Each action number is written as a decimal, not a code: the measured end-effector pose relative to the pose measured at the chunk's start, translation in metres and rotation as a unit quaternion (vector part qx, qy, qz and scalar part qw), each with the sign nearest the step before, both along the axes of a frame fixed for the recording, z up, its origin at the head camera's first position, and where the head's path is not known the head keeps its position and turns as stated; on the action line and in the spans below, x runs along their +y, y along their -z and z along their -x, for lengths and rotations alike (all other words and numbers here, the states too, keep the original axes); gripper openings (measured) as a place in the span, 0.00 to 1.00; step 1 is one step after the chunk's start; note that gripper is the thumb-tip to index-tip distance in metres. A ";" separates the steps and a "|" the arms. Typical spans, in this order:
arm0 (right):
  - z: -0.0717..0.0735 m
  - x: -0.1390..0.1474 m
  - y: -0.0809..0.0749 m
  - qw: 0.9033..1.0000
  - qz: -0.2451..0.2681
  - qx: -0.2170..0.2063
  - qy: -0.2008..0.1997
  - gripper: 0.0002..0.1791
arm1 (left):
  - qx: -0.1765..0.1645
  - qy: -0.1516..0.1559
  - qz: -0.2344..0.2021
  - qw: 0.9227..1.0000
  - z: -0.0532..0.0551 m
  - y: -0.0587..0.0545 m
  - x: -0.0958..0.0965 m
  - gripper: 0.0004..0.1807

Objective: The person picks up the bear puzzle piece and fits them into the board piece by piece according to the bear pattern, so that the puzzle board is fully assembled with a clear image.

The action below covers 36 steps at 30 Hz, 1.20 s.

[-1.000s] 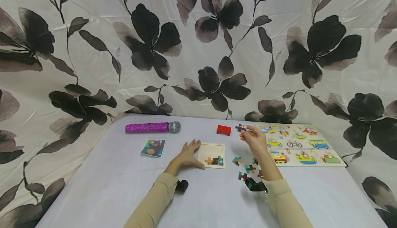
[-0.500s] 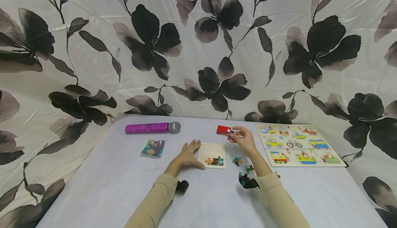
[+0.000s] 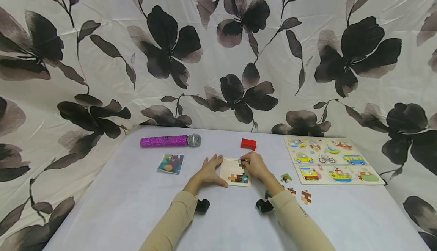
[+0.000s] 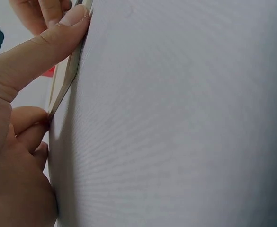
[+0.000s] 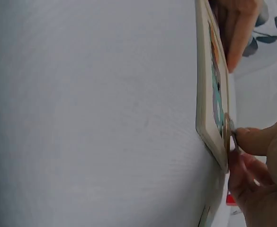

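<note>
A small light-wood puzzle tray (image 3: 227,167) lies on the table between both hands. Joined jigsaw pieces (image 3: 239,178) with brown, orange and green print fill part of its bottom right. My left hand (image 3: 207,170) rests along the tray's left side, fingers spread and thumb (image 4: 48,49) straight at the near corner. At the upper right of the tray, my right hand (image 3: 256,165) pinches a jigsaw piece (image 3: 240,162) between thumb and fingers; in the right wrist view the piece is tilted right at the tray's rim. Its printed face is mostly hidden.
Loose jigsaw pieces (image 3: 306,196) lie right of the tray, some under the right forearm. Behind stands a red block (image 3: 248,143). A vehicle picture board (image 3: 336,160) lies at right. A bear picture card (image 3: 171,163) and a purple glitter microphone (image 3: 164,141) are at left.
My right hand has carried the jigsaw piece leftward and down, from beside the picture board past the red block to the tray's upper right. The left hand keeps its place on the tray.
</note>
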State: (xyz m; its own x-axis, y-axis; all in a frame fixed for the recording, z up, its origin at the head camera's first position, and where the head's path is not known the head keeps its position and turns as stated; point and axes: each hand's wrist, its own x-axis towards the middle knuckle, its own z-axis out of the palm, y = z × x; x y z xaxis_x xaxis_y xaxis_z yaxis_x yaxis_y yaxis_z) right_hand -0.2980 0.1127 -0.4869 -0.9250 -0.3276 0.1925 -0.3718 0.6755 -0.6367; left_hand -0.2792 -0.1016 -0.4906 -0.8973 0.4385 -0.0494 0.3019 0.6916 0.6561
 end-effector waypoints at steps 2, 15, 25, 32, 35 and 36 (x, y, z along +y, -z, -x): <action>0.000 0.001 0.002 0.999 -0.026 0.022 -0.017 0.08 | 0.002 -0.004 0.003 1.000 0.001 0.001 0.000 0.59; -0.006 0.005 0.003 0.994 -0.085 0.056 -0.051 0.10 | -0.007 -0.007 0.002 1.000 -0.001 0.001 0.000 0.59; -0.012 0.006 0.002 0.987 -0.118 0.086 -0.061 0.07 | -0.002 -0.010 0.000 1.000 0.000 0.000 0.002 0.59; -0.016 0.005 -0.002 0.991 -0.108 0.065 -0.050 0.08 | 0.005 -0.008 -0.001 1.000 0.000 0.001 0.002 0.59; -0.016 0.004 0.000 0.992 -0.103 0.058 -0.041 0.09 | 0.007 -0.005 0.002 1.000 0.000 0.001 0.002 0.59; -0.015 0.005 0.001 0.993 -0.099 0.055 -0.040 0.10 | 0.006 -0.005 0.003 1.000 -0.001 0.001 0.002 0.59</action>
